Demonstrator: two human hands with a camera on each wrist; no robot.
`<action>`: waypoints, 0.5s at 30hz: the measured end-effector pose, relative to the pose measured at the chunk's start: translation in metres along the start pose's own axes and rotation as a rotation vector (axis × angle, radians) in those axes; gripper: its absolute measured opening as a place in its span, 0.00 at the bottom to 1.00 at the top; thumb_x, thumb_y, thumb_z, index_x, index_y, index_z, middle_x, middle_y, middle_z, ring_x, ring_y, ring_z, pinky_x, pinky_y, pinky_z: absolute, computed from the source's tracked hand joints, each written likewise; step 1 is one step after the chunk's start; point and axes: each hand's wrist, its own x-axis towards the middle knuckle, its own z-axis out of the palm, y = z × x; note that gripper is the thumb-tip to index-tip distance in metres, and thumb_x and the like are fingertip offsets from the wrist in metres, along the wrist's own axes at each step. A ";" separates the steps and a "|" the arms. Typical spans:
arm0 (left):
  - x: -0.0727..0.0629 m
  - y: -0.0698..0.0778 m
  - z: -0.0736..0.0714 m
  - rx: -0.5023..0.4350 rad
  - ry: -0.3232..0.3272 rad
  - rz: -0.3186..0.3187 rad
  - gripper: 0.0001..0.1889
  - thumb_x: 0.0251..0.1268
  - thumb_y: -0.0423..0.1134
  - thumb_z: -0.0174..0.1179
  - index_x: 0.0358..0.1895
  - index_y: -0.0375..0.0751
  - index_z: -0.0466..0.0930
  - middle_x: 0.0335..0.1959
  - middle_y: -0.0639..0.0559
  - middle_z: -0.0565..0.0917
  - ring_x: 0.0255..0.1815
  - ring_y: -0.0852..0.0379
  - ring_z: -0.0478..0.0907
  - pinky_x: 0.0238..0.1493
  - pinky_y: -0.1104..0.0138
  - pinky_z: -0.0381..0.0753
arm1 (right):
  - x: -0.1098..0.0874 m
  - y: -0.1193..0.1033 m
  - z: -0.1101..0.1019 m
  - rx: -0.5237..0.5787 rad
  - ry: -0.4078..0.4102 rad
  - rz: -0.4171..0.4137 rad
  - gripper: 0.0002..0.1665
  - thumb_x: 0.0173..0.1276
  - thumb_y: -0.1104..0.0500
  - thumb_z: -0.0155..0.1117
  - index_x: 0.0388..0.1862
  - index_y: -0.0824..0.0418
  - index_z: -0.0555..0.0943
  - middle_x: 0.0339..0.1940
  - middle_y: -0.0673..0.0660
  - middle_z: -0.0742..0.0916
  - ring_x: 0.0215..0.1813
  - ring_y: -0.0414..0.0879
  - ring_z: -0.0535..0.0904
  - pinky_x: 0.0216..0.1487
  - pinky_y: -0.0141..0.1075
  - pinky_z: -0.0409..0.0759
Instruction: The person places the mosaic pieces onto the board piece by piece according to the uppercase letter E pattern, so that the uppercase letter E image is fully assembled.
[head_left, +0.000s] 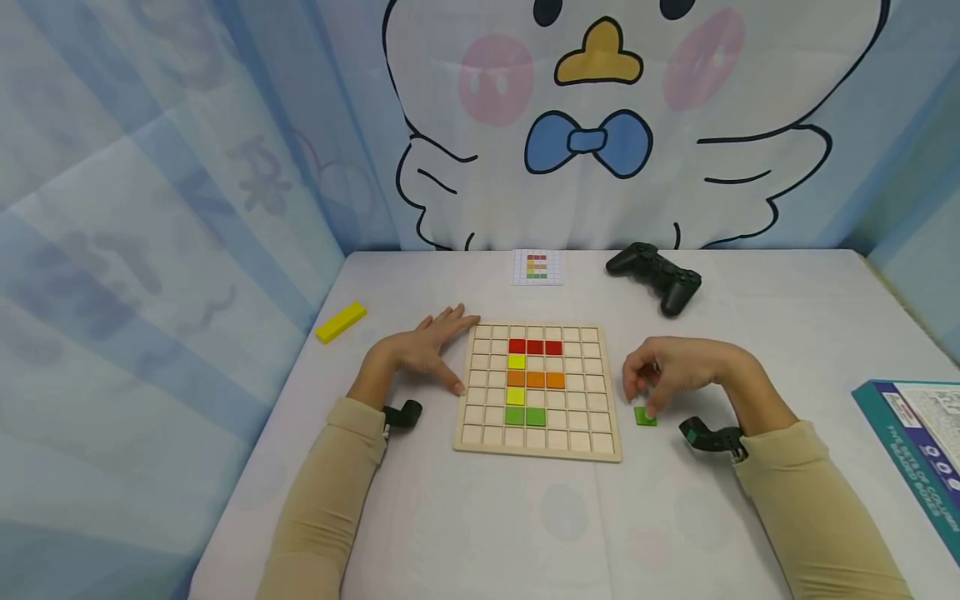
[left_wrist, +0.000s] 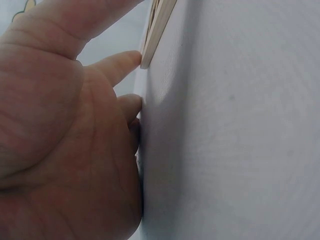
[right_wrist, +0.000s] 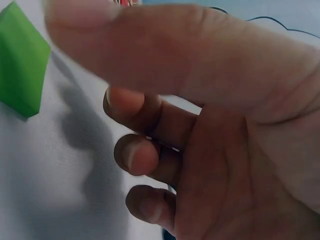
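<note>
My left hand (head_left: 427, 346) lies spread at the left side of a wooden grid board (head_left: 487, 444), fingertips right at its edge. In the left wrist view, the left palm (left_wrist: 65, 135) is seen beside the board's rim (left_wrist: 159, 30). Right of the board, my right hand (head_left: 678, 365) reaches down with bent fingers, its thumb tip at a small green tile (head_left: 641, 415) on the table. The right wrist view shows that green tile (right_wrist: 22, 65) beyond the thumb; the index finger is mostly hidden. Red (head_left: 535, 347), yellow (head_left: 516, 362), orange (head_left: 536, 380) and green tiles (head_left: 525, 416) sit in the grid.
A small pattern card (head_left: 555, 268) lies behind the board, with a black game controller (head_left: 656, 275) to its right. A yellow bar (head_left: 341, 322) lies at the far left. A teal-edged box (head_left: 911, 450) sits at the right edge.
</note>
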 end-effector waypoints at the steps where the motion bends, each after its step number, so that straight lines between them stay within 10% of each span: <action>1: 0.000 0.000 0.000 -0.001 0.001 0.002 0.68 0.43 0.63 0.81 0.86 0.62 0.43 0.88 0.52 0.31 0.88 0.51 0.25 0.86 0.48 0.27 | 0.001 0.000 0.001 -0.013 -0.002 0.001 0.18 0.45 0.64 0.85 0.36 0.59 0.87 0.32 0.55 0.82 0.36 0.43 0.74 0.37 0.30 0.73; 15: 0.001 0.000 -0.001 -0.013 0.002 0.011 0.69 0.42 0.62 0.82 0.86 0.60 0.43 0.88 0.51 0.31 0.88 0.50 0.24 0.86 0.47 0.27 | 0.010 -0.003 0.007 -0.106 -0.003 0.091 0.18 0.43 0.65 0.86 0.30 0.57 0.84 0.24 0.50 0.75 0.30 0.43 0.69 0.33 0.31 0.65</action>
